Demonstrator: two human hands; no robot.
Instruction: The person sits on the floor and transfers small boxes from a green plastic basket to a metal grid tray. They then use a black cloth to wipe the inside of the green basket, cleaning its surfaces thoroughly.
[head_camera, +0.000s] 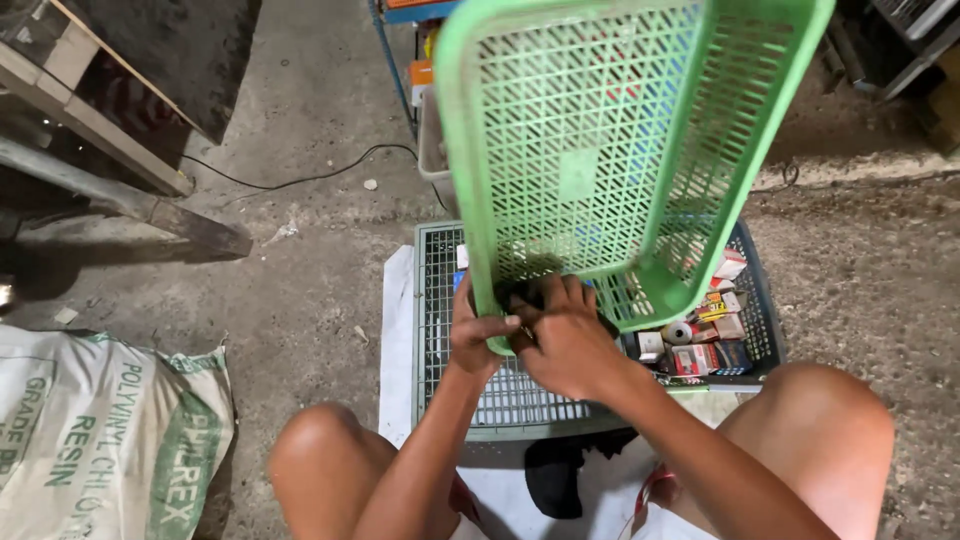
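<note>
Floor (300, 130): bare concrete, dusty, with small pale scraps scattered on it.
Cable (300, 180): black, lying loose across the floor.
Timber frame (100, 120): pale wooden beams, upper left, resting on the floor at a slant.
Woven sack (100, 440): white with green print, lower left, lying slumped.
Grey crate (440, 330): slatted plastic, on a white sheet (396, 340).
Small boxes (710, 335): mixed colours, packed into the crate's right end, beside a tape roll (680, 332).
Black cloth (555, 475): on the sheet, near edge.
Blue rack leg (392, 70): top centre.
</note>
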